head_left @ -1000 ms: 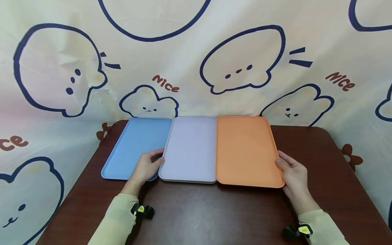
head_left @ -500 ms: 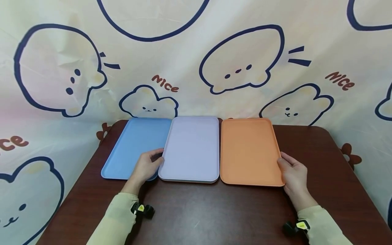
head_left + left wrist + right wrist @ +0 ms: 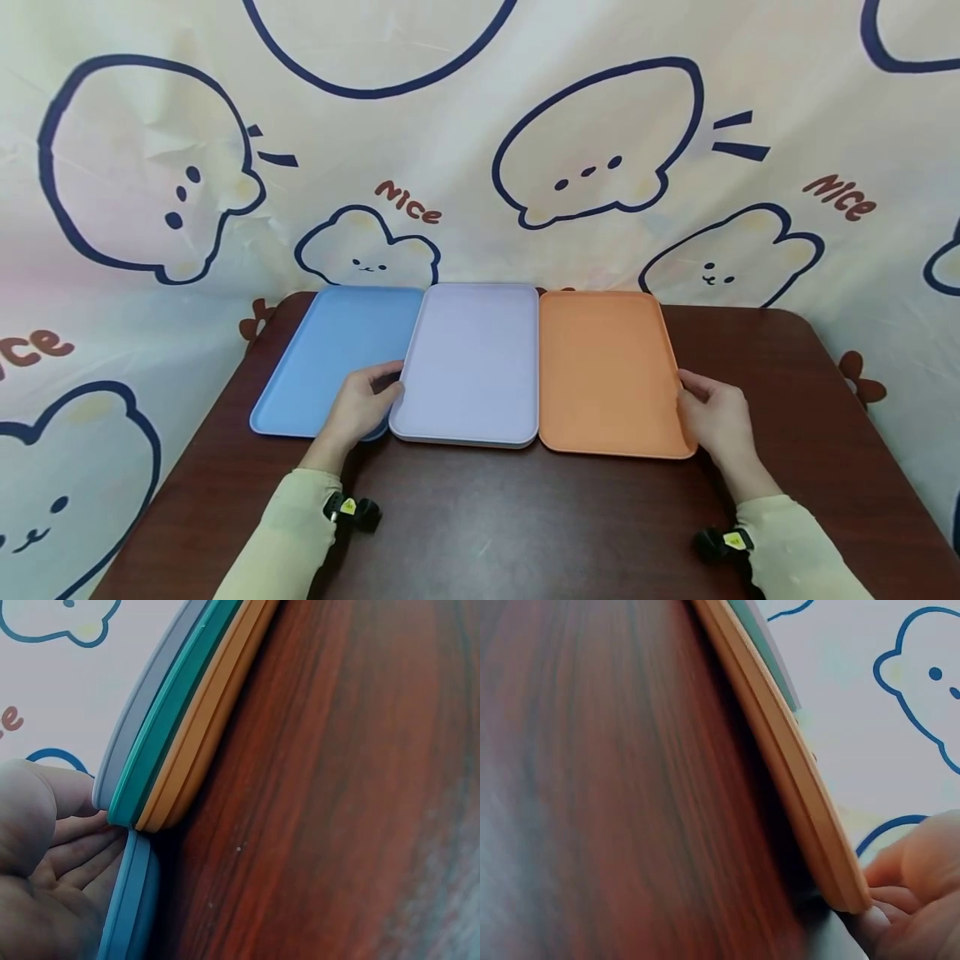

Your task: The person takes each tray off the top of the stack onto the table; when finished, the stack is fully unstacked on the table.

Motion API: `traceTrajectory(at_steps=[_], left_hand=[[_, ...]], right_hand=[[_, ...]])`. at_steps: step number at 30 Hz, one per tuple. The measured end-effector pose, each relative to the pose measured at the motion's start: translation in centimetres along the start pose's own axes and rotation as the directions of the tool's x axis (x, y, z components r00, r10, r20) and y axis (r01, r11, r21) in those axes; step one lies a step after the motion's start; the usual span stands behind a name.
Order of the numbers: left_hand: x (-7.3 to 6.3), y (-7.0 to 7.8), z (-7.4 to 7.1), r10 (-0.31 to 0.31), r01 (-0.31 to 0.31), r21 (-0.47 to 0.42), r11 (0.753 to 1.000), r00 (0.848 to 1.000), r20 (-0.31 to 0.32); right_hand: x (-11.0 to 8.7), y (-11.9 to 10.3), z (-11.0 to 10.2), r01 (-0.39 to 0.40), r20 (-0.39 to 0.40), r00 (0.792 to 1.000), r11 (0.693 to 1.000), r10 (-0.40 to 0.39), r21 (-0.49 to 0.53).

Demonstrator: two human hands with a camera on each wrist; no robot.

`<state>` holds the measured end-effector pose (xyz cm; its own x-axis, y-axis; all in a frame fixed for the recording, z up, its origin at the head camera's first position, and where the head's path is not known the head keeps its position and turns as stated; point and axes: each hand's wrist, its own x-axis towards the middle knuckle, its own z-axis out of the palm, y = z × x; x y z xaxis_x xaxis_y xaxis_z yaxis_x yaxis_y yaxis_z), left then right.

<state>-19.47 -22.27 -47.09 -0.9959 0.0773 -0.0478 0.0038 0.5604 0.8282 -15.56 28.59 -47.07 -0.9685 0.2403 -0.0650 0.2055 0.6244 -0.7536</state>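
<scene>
Three trays stand side by side on the table: a blue tray [image 3: 337,358] at left, a lavender tray [image 3: 472,358] in the middle and an orange tray [image 3: 607,367] at right. The left wrist view shows the lavender tray on top of a green tray [image 3: 154,776] and another orange layer [image 3: 187,754]. My left hand [image 3: 358,408] holds the stack's left edge, over the blue tray's right side. With the thumb at its rim, my right hand [image 3: 716,417] pinches the right edge of the orange tray, whose left edge lies right at the stack.
The dark brown wooden table [image 3: 480,525] extends in front of the trays and to the right. Behind it hangs a pale cloth [image 3: 465,142] with cartoon drawings, close to the trays' far edges.
The orange tray first slid right, leaving a gap from the lavender tray, then came back slightly left, closing it. The lavender tray's right side became uncovered. My left hand stayed in place.
</scene>
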Motion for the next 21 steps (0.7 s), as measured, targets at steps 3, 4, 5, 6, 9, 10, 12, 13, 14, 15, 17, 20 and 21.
traceTrajectory(at_steps=[3, 4, 5, 6, 9, 10, 12, 13, 14, 15, 17, 20, 21], left_hand=[[0.0, 0.1, 0.0, -0.001, 0.001, 0.000, 1.000, 1.000, 0.000], [0.0, 0.1, 0.0, -0.003, 0.003, 0.000, 1.000, 1.000, 0.000], [0.0, 0.1, 0.0, -0.004, 0.004, 0.001, 1.000, 1.000, -0.001], [0.0, 0.1, 0.0, -0.004, 0.004, 0.002, 1.000, 1.000, -0.003], [0.0, 0.0, 0.0, -0.005, 0.005, -0.008, 1.000, 1.000, -0.003], [0.0, 0.0, 0.0, -0.006, 0.006, -0.014, 1.000, 1.000, -0.001], [0.0, 0.0, 0.0, -0.011, 0.011, -0.024, 1.000, 1.000, 0.004], [0.0, 0.0, 0.0, -0.014, 0.014, -0.029, 0.999, 1.000, 0.006], [0.0, -0.1, 0.0, -0.017, 0.017, -0.032, 0.999, 1.000, 0.009], [0.0, -0.1, 0.0, -0.019, 0.020, -0.032, 0.999, 1.000, 0.010], [0.0, -0.1, 0.0, -0.024, 0.024, -0.033, 0.999, 1.000, 0.009], [0.0, -0.1, -0.1, -0.026, 0.027, -0.035, 0.999, 1.000, 0.008], [0.0, -0.2, -0.1, -0.027, 0.027, -0.036, 0.999, 1.000, 0.008]], right_hand=[[0.3, 0.0, -0.4, 0.072, 0.032, 0.997, 0.985, -0.068, -0.157], [0.4, -0.1, -0.6, 0.089, 0.050, 0.995, 0.977, -0.081, -0.191], [0.5, -0.1, -0.7, 0.103, 0.069, 0.993, 0.971, -0.090, -0.215], [0.6, -0.2, -0.8, 0.114, 0.081, 0.992, 0.966, -0.098, -0.231], [0.6, -0.5, -1.1, 0.125, 0.086, 0.990, 0.963, -0.108, -0.237], [0.5, -0.6, -1.2, 0.129, 0.072, 0.991, 0.964, -0.115, -0.233], [0.3, -0.8, -1.1, 0.136, 0.027, 0.991, 0.969, -0.134, -0.208], [0.2, -0.9, -1.0, 0.142, 0.004, 0.990, 0.973, -0.144, -0.183], [0.0, -1.1, -0.8, 0.147, -0.015, 0.988, 0.977, -0.151, -0.153], [-0.1, -1.3, -0.6, 0.158, -0.031, 0.986, 0.980, -0.163, -0.123], [-0.2, -1.7, 0.0, 0.201, -0.049, 0.977, 0.976, -0.205, -0.082], [-0.2, -2.5, 1.1, 0.249, -0.012, 0.968, 0.968, -0.249, -0.023], [-0.1, -2.8, 1.5, 0.262, 0.009, 0.965, 0.965, -0.262, -0.007]])
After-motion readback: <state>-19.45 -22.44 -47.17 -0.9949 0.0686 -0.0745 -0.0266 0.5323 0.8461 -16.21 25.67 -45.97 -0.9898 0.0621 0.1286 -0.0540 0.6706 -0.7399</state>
